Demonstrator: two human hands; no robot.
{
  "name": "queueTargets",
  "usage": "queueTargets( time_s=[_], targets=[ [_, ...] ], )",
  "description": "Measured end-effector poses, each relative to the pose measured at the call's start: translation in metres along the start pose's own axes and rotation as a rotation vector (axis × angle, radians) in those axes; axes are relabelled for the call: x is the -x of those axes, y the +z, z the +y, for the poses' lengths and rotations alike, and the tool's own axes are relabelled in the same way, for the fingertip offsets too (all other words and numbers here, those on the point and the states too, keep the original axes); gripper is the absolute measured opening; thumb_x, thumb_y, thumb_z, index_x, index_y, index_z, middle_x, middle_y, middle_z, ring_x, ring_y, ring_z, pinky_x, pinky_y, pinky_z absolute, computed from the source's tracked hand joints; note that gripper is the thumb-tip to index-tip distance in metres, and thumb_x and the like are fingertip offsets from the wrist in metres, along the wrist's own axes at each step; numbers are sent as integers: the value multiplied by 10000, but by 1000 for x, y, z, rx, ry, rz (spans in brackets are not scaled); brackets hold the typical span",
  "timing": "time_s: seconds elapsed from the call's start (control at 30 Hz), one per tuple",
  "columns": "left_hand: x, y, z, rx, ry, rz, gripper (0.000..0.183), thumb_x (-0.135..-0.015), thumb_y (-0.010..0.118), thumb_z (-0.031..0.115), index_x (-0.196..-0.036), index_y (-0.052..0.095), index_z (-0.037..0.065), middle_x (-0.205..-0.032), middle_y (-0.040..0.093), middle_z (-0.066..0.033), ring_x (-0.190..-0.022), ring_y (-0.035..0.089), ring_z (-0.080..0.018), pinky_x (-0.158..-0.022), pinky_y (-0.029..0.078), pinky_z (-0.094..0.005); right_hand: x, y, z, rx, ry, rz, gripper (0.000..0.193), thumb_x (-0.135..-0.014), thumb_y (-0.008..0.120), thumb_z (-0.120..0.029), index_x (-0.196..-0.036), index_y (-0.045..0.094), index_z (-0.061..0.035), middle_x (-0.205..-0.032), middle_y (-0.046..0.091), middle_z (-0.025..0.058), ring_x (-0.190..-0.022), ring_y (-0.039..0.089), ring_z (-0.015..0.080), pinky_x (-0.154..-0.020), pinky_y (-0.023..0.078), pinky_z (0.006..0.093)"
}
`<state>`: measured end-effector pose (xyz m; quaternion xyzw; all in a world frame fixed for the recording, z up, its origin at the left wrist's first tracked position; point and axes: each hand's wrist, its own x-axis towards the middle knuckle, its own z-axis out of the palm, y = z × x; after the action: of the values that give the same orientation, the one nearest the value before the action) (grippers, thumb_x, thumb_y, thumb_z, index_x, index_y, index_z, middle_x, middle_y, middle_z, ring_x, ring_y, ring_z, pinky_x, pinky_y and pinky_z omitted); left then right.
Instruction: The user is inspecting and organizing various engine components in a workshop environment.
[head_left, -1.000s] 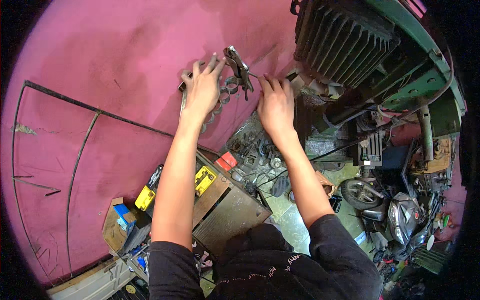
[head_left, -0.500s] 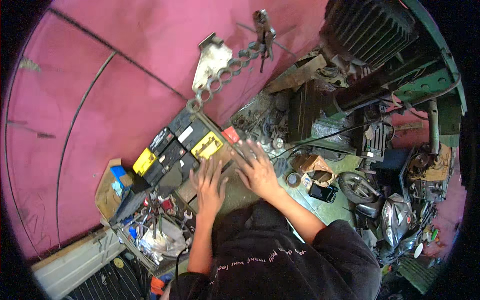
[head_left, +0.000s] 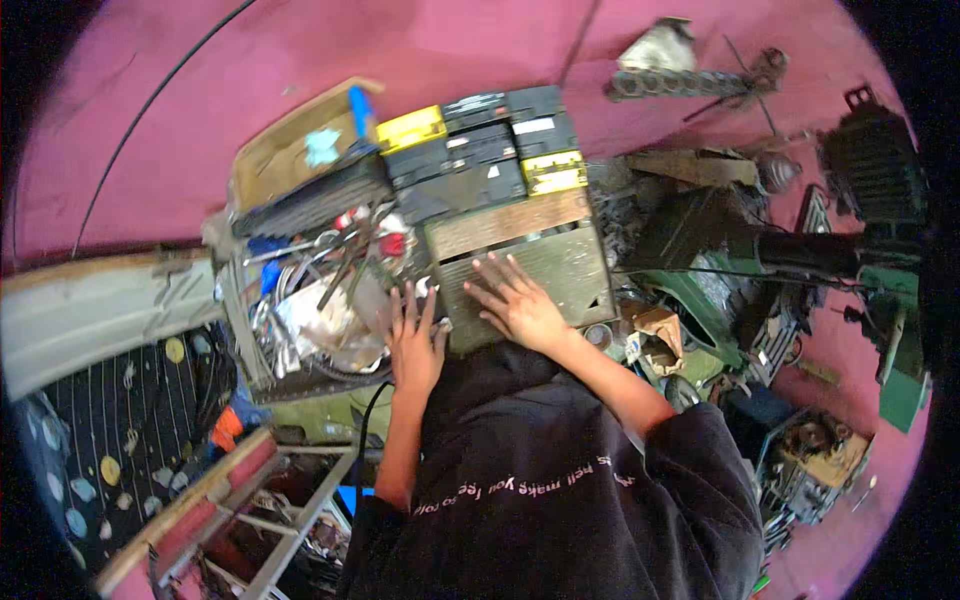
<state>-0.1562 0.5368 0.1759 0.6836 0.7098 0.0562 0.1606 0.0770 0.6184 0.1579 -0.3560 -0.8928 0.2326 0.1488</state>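
Fingers spread, my left hand is over the right edge of a tray of jumbled tools, with nothing in it. My right hand is also open and empty, palm down over a worn wooden tabletop. Whether either hand touches what lies beneath it, I cannot tell. Beyond the tabletop, several black batteries stand packed together. One at the left has a yellow top, and another at the right has a yellow label.
An open cardboard box with blue scraps stands behind the tool tray. On the right is a green heavy machine with a dark cable running to it. A metal frame lies lower left. Chain-like metal rings hang on the pink wall.
The view has swung left, so the batteries and tabletop appear more upright and the tool tray is closer to my left hand. Both hands stay spread and empty.
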Motion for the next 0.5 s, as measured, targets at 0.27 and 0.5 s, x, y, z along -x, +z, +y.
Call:
queueTargets(
  time_s=[0.27, 0.5],
  targets=[
    [35, -12, -63, 25, -120, 86, 713, -979, 710, 309, -1636, 434, 271, -1755, 251, -115, -1631, 140, -385, -1276, 86, -670, -60, 41, -68, 45, -87, -33, 583, -989, 691, -318, -1542, 550, -199, -1683, 391, 121, -1575, 311, 389, -1306, 243, 538],
    [51, -17, -129, 67, -153, 128, 701, -970, 716, 272, -1623, 460, 271, -1767, 229, -93, -1635, 114, -393, -1265, 57, -690, -99, 82, -104, 132, -95, -40, 570, -982, 695, -283, -1532, 566, -204, -1680, 403, 102, -1572, 312, 381, -1305, 245, 546]
  ],
)
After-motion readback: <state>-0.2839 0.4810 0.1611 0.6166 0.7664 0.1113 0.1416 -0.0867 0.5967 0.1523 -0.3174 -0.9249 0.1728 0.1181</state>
